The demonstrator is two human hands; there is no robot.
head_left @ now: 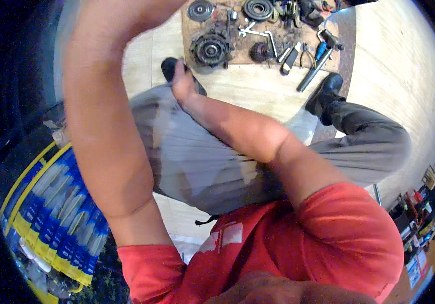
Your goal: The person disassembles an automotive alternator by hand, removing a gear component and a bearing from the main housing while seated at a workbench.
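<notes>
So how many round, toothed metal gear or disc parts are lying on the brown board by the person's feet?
4, perhaps more hidden among the tools: a grey disc top left, a dark ring-shaped disc top middle, a large toothed gear beside the right hand, and a small dark cog right of it.

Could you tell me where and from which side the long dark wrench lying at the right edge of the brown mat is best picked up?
Probably by the bare middle of the long dark wrench, coming straight down from above. It lies flat and slanted, its bulky head at the top right beside the blue-handled tool, while its lower end juts free onto the pale floor, leaving finger room.
</notes>
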